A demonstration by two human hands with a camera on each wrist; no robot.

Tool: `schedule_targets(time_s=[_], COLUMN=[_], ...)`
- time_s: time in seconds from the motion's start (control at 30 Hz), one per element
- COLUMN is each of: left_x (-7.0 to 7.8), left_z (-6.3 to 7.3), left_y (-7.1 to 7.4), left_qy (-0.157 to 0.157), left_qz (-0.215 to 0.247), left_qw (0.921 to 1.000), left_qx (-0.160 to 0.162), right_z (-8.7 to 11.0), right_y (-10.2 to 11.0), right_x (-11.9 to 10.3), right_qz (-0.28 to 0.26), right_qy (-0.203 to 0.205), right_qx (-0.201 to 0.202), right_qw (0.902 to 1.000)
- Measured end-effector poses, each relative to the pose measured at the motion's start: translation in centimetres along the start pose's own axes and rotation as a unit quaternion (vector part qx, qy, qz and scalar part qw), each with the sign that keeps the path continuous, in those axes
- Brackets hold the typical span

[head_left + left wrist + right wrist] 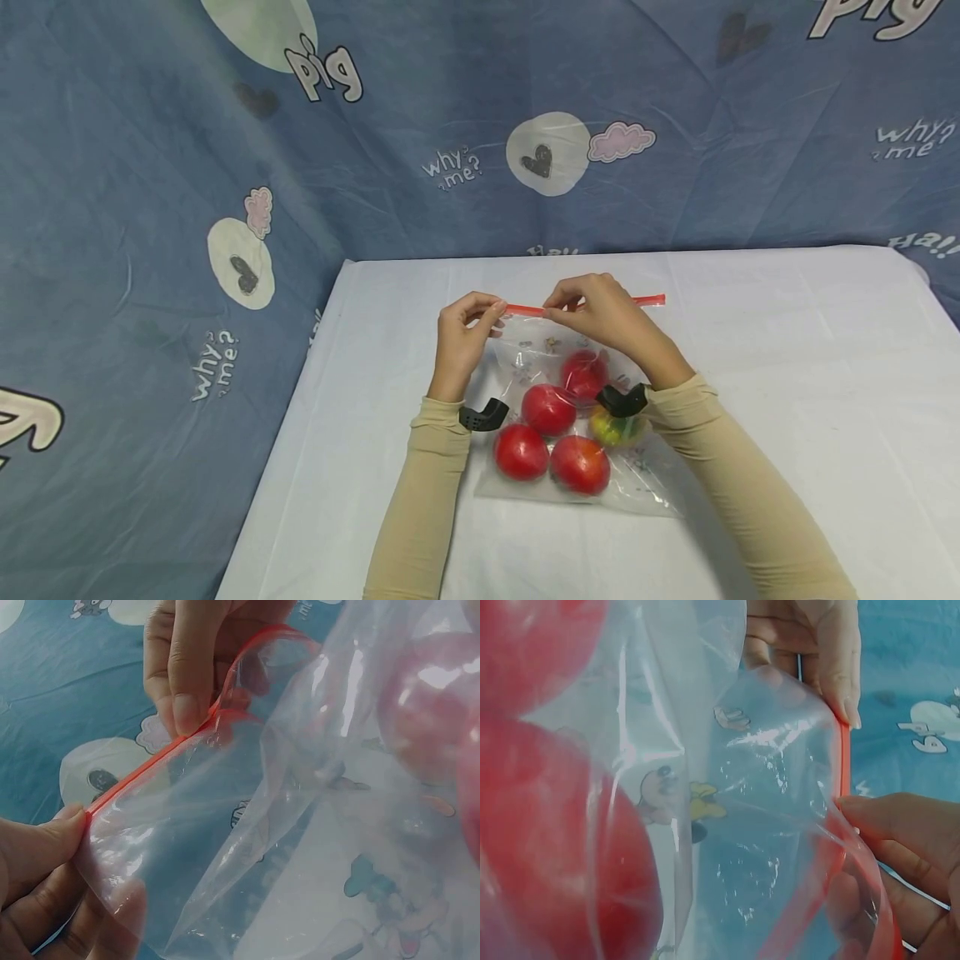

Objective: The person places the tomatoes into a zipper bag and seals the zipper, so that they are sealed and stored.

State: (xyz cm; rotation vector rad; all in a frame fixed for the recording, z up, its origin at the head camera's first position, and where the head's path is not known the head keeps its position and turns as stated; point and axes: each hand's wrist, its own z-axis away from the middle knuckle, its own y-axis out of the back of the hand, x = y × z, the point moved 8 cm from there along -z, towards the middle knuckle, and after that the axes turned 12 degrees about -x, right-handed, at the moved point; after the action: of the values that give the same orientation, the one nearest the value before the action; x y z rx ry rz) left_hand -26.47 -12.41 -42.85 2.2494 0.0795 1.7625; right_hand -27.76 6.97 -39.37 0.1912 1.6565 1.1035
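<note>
A clear zip bag (517, 358) printed with small cartoon figures lies on the white table. Inside it are several red tomatoes (549, 409) and one yellow-green round fruit (617, 427). Along its far edge runs a red zip strip (525, 310). My left hand (467, 333) pinches the strip's left corner between thumb and fingertips. Farther right, my right hand (600, 312) pinches the strip near its middle. In the left wrist view the strip is pressed together between the hands, while beyond the right hand (199, 667) its two red edges stand apart.
White cloth covers the table (810, 400). Behind and to the left hangs a blue printed curtain (420, 100). Black wrist mounts (483, 415) sit on both wrists, above the bag.
</note>
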Motion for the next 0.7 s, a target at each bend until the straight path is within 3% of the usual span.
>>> schedule_targets(time_s=[0.7], left_x=[0.0], left_z=[0.0], left_y=[0.3], left_qy=[-0.001], left_qz=[-0.015], left_qw=[0.9999], left_qx=[0.006], right_z=[1.0], right_y=[0.5], right_x=[1.3], right_qz=[-0.001], right_qy=[0.006], right_qx=[0.001], right_qw=[1.0000])
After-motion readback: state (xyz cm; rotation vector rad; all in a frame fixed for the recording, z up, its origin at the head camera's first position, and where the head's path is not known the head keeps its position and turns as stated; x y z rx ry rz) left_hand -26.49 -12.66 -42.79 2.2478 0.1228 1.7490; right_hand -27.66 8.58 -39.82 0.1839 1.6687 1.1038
